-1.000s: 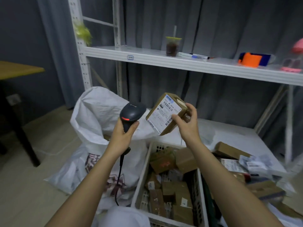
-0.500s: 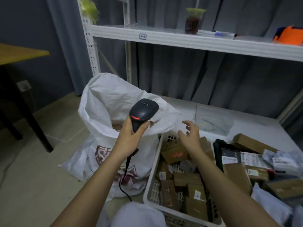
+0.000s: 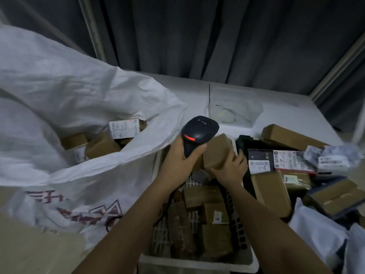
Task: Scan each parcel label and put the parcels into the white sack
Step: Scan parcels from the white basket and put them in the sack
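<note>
My left hand (image 3: 180,161) grips a black barcode scanner (image 3: 198,132) with a red light, held above the white crate (image 3: 197,264). My right hand (image 3: 230,169) grips a brown cardboard parcel (image 3: 218,151) at the crate's far end, just right of the scanner. The crate holds several more brown parcels (image 3: 201,196). The white sack (image 3: 79,95) stands open on the left, with a labelled parcel (image 3: 124,128) and other boxes inside it.
More parcels (image 3: 270,191) and labelled packets (image 3: 290,160) lie in a pile on the right. A clear plastic box (image 3: 235,104) sits on the white shelf surface behind. Grey curtains and shelf uprights stand at the back.
The labelled box that my right hand held a second ago now lies in the sack. My right hand has dropped to the crate and taken hold of another brown parcel. The view tilted down.
</note>
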The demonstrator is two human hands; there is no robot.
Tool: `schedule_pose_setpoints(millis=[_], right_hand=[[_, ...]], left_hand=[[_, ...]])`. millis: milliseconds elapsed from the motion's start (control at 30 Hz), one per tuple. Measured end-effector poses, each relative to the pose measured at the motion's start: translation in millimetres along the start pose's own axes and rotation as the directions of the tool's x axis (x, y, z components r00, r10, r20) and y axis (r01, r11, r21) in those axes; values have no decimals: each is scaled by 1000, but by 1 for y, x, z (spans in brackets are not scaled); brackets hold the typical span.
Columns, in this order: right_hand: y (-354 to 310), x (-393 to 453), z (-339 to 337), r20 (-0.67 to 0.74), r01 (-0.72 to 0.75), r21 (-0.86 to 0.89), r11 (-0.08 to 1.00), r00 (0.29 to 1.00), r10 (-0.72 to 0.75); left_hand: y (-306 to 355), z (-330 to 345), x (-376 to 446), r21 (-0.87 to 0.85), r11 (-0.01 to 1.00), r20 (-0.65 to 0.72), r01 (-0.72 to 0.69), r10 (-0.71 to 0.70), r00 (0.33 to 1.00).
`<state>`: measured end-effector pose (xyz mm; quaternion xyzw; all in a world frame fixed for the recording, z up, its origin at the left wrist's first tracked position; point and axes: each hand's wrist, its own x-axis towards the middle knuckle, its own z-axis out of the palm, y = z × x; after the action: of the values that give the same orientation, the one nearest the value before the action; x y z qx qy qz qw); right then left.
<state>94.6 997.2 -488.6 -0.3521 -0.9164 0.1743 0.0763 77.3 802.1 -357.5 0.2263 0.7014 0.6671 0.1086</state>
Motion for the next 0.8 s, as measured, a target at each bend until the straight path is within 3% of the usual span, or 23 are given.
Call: schedule_pose_setpoints(millis=[267,367,467,533,633,800], right_hand=[[-1,25,56,-18,-24,-130,991,1000,22],[5,16,34,-139,-7,-6,1000,990,6],[14,-22,-14,-260,119,270,956,965,-47],[20,-54,-51,-185,105,504,857,983,-12],[31,-99,-101,-23,-56,733,678,994,108],[58,-159,-141,345,-402,870,286,910,229]], left_hand=[[-48,4,31,-20,999,-7,46,-46,999],[-48,2,23,-44,998,-12,46,-47,999],[-39,2,11,-43,998,-20,37,-38,999],[-30,6,0,-44,999,-46,29,-31,998],[-11,18,-25,-56,998,-91,36,-41,995],[12,46,-84,-53,991,-81,122,-126,989]])
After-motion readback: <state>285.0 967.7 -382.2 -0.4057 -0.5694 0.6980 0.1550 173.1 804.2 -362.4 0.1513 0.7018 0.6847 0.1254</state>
